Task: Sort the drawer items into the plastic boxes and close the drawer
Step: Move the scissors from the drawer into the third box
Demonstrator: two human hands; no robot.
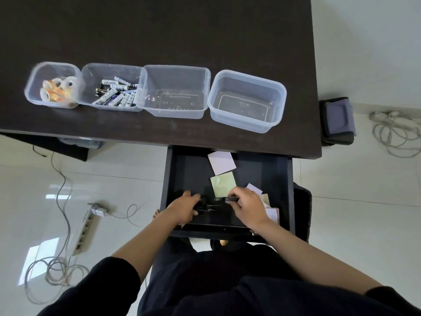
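The dark drawer [169, 179] stands pulled out under the desk's front edge. Inside lie a lilac sticky-note pad [221, 162], a green pad [222, 183] and more pale pads [271, 212] at the right. My left hand [182, 209] is closed on small black binder clips [206, 207] near the drawer's front. My right hand [248, 207] pinches another black clip [225, 199]. On the desk four clear plastic boxes stand in a row: one with tape rolls [55, 88], one with batteries [115, 93], and two empty boxes [175, 71] [248, 77].
The dark desk [159, 30] fills the top of the view. On the white floor at the left lie a power strip [85, 229] and coiled cables [50, 272]. More cable [396, 131] and a dark pouch [337, 120] lie at the right.
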